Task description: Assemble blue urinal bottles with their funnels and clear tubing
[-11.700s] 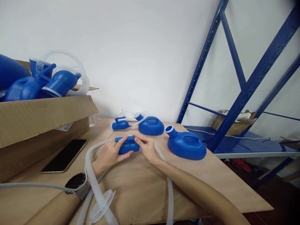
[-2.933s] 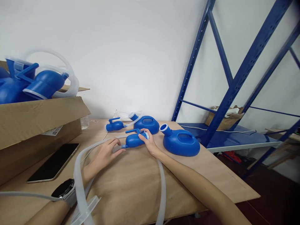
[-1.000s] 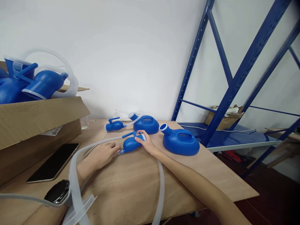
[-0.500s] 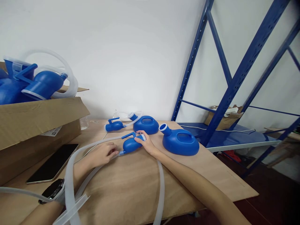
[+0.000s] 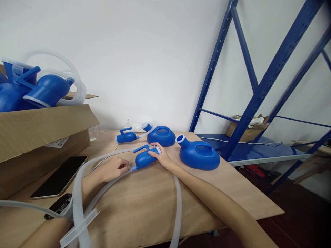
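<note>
Held bottle: a small blue bottle [image 5: 143,160] lies tilted just above or on the bench [image 5: 139,210], between the two hands, its handle uppermost and narrow spout toward the left.
Right hand: the right hand [image 5: 160,156] is closed around the bottle's white-rimmed end, thumb on the near side.
Left hand: the left hand [image 5: 113,168] is curled, its thumb and fingers pinched together on the clear hose [image 5: 104,189] at the spout.
Left wrist: a dark-faced watch [image 5: 58,206], with tubing passing over it.
Behind the hands: a second small bottle [image 5: 126,137] lies beside a rear jug [image 5: 161,137].
Right of the hands: a large blue jug [image 5: 200,156] stands with its neck angled up to the left.
Far left: a cardboard box [image 5: 46,127] full of blue parts, a phone [image 5: 60,177] lying flat just beside it.
Far right: a blue rack [image 5: 244,132].
</note>
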Demonstrator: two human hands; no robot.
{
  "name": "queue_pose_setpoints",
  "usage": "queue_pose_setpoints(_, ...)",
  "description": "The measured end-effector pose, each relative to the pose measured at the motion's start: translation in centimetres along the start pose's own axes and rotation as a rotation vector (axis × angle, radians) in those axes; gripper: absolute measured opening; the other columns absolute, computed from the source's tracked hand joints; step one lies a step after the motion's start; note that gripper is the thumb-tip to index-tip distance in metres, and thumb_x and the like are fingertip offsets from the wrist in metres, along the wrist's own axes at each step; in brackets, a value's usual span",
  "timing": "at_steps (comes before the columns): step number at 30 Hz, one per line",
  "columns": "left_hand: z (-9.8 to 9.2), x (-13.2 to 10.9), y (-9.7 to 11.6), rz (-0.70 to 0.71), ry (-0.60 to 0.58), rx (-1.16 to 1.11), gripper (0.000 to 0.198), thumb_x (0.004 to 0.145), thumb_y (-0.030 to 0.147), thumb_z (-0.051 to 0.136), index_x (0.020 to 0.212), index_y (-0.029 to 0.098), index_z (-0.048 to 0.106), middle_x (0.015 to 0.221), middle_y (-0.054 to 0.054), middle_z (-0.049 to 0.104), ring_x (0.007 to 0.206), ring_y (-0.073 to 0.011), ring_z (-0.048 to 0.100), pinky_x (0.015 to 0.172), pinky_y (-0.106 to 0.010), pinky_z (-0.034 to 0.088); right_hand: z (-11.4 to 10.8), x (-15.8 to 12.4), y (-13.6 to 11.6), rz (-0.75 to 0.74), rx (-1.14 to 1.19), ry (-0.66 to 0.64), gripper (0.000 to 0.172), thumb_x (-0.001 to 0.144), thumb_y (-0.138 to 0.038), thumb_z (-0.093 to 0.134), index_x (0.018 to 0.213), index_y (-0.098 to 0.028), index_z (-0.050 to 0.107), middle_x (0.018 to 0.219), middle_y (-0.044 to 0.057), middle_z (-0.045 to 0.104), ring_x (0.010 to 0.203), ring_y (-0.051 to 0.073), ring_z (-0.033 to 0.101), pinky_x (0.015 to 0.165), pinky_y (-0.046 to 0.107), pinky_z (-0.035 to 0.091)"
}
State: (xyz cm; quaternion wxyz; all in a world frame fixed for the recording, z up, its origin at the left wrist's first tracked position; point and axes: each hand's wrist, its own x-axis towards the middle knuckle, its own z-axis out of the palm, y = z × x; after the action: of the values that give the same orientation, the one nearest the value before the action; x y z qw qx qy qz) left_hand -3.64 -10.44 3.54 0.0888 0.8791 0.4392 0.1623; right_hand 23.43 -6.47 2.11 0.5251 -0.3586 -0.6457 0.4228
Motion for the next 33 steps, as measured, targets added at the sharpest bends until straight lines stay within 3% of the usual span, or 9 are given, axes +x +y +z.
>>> queue_pose_setpoints(9, -1.1, 0.3, 1.1, -0.074, -0.141, -0.214, 0.043, 0.099, 0.05, 0.039, 0.088, 0.022, 0.069, 0.096, -0.003, 0.075, 0.088, -0.0236, 0.067, 0.08, -0.032, 0.05, -0.1, 0.0, 0.0, 0.064, 0.071, 0.0, 0.042, 0.072, -0.045, 0.08, 0.108, -0.025, 0.068, 0.11, 0.002, 0.07, 0.104, 0.026, 0.063, 0.093, 0.035, 0.048)
queue_pose_setpoints(13, -0.5, 0.3, 0.7, -0.069, -0.117, -0.211, 0.041, 0.099, 0.048, 0.04, 0.094, 0.023, 0.072, 0.103, -0.004, 0.076, 0.095, -0.0248, 0.068, 0.082, -0.032, 0.053, -0.1, 0.0, 0.0, 0.055, 0.067, -0.014, 0.04, 0.073, -0.043, 0.079, 0.107, -0.026, 0.067, 0.111, 0.002, 0.069, 0.105, 0.026, 0.062, 0.094, 0.036, 0.047)
queue_pose_setpoints(17, 0.3, 0.5, 0.5, -0.047, -0.079, -0.178, 0.043, 0.101, 0.047, 0.038, 0.089, 0.022, 0.071, 0.098, -0.004, 0.076, 0.091, -0.0239, 0.068, 0.081, -0.032, 0.052, -0.1, 0.0, 0.1, 0.058, 0.068, -0.013, 0.042, 0.072, -0.044, 0.08, 0.107, -0.025, 0.067, 0.109, 0.002, 0.07, 0.104, 0.025, 0.063, 0.094, 0.036, 0.047)
queue_pose_setpoints(26, 1.2, 0.9, 1.6, 0.01, -0.014, -0.203, 0.04, 0.102, 0.045, 0.036, 0.089, 0.021, 0.066, 0.097, -0.005, 0.074, 0.091, -0.0238, 0.066, 0.085, -0.033, 0.046, -0.1, 0.3, 0.6, 0.068, 0.071, -0.007, 0.046, 0.07, -0.045, 0.082, 0.107, -0.023, 0.065, 0.105, 0.002, 0.068, 0.101, 0.023, 0.062, 0.091, 0.033, 0.048)
queue_pose_setpoints(29, 1.8, 0.9, 2.1, 0.034, 0.02, -0.175, 0.038, 0.103, 0.041, 0.036, 0.087, 0.021, 0.064, 0.094, -0.005, 0.073, 0.085, -0.0228, 0.064, 0.08, -0.032, 0.044, 0.0, 0.2, 0.7, 0.068, 0.061, -0.022, 0.045, 0.071, -0.046, 0.081, 0.106, -0.023, 0.065, 0.104, 0.002, 0.067, 0.099, 0.023, 0.062, 0.084, 0.031, 0.051)
queue_pose_setpoints(33, 1.9, 0.9, 2.7, 0.05, 0.049, -0.059, 0.036, 0.102, 0.035, 0.036, 0.082, 0.02, 0.062, 0.087, -0.006, 0.071, 0.079, -0.0229, 0.062, 0.073, -0.032, 0.041, 0.2, 0.0, 0.5, 0.17, 0.085, -0.042, 0.052, 0.07, -0.052, 0.081, 0.111, -0.025, 0.063, 0.107, 0.003, 0.065, 0.088, 0.022, 0.062, 0.06, 0.027, 0.052)
